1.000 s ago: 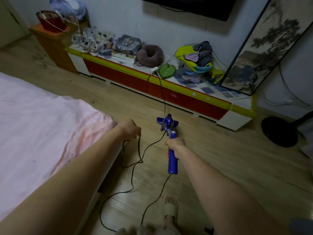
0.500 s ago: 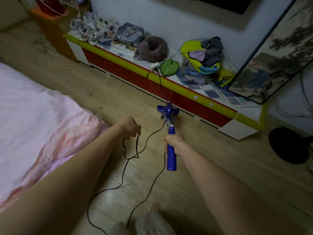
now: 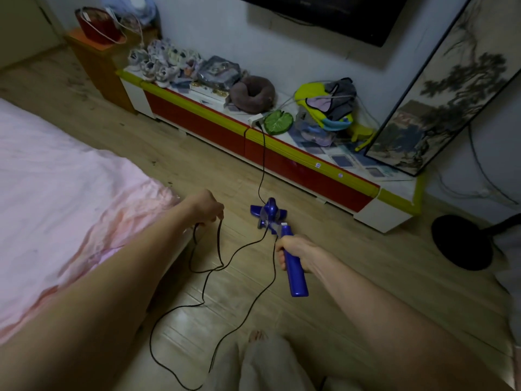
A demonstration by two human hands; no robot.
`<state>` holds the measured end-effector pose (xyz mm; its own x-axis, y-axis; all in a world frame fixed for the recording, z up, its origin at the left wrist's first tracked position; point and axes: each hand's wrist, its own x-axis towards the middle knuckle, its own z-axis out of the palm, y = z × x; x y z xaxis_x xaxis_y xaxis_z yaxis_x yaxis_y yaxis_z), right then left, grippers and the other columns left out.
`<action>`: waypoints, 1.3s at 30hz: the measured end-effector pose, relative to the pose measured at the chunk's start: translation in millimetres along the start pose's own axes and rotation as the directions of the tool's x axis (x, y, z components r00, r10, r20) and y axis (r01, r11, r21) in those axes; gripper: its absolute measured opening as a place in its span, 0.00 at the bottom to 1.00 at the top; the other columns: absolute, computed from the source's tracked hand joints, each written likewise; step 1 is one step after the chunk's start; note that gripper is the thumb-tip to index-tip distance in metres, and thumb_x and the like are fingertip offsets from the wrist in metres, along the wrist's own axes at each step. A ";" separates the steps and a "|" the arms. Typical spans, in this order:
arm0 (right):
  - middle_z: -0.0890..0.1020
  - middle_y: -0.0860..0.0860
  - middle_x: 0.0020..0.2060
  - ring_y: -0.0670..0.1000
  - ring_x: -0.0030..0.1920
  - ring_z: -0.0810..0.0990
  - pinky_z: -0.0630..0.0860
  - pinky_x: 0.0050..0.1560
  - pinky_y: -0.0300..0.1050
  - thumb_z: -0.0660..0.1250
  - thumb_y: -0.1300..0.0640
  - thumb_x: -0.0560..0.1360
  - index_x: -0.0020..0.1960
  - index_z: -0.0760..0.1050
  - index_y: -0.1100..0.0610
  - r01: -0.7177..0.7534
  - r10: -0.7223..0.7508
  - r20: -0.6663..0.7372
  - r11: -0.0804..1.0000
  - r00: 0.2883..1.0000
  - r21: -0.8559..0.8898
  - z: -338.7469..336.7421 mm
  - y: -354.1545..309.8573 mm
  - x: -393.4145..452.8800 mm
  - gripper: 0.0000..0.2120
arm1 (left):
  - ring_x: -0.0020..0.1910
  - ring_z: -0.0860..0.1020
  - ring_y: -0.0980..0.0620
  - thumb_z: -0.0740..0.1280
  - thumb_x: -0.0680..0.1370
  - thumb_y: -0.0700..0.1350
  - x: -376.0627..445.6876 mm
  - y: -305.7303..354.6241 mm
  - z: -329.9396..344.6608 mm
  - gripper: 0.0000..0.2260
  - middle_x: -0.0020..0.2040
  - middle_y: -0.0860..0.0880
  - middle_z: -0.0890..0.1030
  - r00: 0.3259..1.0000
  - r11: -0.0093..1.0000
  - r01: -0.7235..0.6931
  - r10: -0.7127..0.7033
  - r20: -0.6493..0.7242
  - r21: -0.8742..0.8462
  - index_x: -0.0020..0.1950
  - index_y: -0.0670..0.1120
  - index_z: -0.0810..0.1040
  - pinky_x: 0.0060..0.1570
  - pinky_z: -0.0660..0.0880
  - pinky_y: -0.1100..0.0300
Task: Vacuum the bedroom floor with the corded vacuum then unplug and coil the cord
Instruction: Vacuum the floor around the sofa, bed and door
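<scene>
Right hand [image 3: 293,249] grips the vacuum [image 3: 277,230] handle, long axis running forward to the floor head — left hand [image 3: 207,206], level alongside, pinches the slack cord [image 3: 220,244].

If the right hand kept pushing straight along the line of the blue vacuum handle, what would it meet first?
The right hand grips the blue vacuum, whose head rests on the wooden floor. Straight on, that head would probably first meet the red front of the low cabinet, though depth is hard to judge.
</scene>
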<state>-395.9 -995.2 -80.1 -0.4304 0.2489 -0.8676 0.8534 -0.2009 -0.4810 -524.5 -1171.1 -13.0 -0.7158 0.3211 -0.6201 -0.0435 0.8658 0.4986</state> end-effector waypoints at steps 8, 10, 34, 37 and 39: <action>0.74 0.51 0.26 0.47 0.26 0.71 0.72 0.25 0.39 0.62 0.67 0.76 0.43 0.72 0.60 -0.005 0.016 0.066 0.986 0.998 -0.165 -4.4 54.3 -68.5 0.04 | 0.32 0.70 0.53 0.59 0.81 0.44 -50.0 -10.9 -5.2 0.11 0.35 0.47 0.73 0.999 0.999 -0.035 0.034 0.016 0.010 0.51 0.40 0.79 0.30 0.67 0.63; 0.74 0.50 0.25 0.47 0.25 0.72 0.72 0.25 0.38 0.63 0.66 0.76 0.44 0.72 0.61 -0.012 0.025 0.064 0.981 0.998 -0.194 -8.9 59.9 -74.1 0.03 | 0.32 0.69 0.53 0.59 0.81 0.44 -55.7 -6.9 -4.9 0.12 0.35 0.47 0.72 0.998 0.998 -0.059 0.059 0.023 -0.006 0.54 0.38 0.78 0.30 0.67 0.63; 0.75 0.53 0.30 0.48 0.28 0.73 0.75 0.27 0.40 0.63 0.66 0.75 0.45 0.71 0.60 0.147 -0.090 0.164 0.914 0.982 -0.379 -117.5 -88.3 40.1 0.03 | 0.33 0.69 0.54 0.58 0.82 0.44 51.1 161.6 26.9 0.13 0.36 0.48 0.72 0.987 0.992 0.093 -0.102 -0.125 -0.081 0.56 0.40 0.79 0.30 0.66 0.64; 0.77 0.54 0.31 0.50 0.28 0.76 0.77 0.31 0.44 0.65 0.66 0.74 0.50 0.73 0.61 0.148 -0.088 0.173 0.918 0.981 -0.368 -113.4 -120.0 55.8 0.05 | 0.33 0.70 0.54 0.59 0.82 0.44 63.3 168.1 32.2 0.12 0.37 0.48 0.73 0.981 0.984 0.121 -0.138 -0.139 -0.130 0.55 0.40 0.79 0.31 0.67 0.64; 0.77 0.54 0.30 0.50 0.26 0.76 0.75 0.27 0.42 0.65 0.66 0.74 0.57 0.73 0.62 0.145 -0.086 0.178 0.924 0.980 -0.354 -108.3 -136.3 65.8 0.11 | 0.35 0.73 0.52 0.60 0.81 0.43 69.2 160.2 34.6 0.11 0.39 0.45 0.76 0.972 0.971 0.142 -0.173 -0.158 -0.190 0.53 0.38 0.79 0.32 0.69 0.63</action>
<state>-508.7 -848.8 -58.0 -0.5478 0.0928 -0.8314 0.8299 0.1856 -0.5261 -556.9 -996.8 3.0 -0.7982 0.1018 -0.5937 -0.2763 0.8140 0.5110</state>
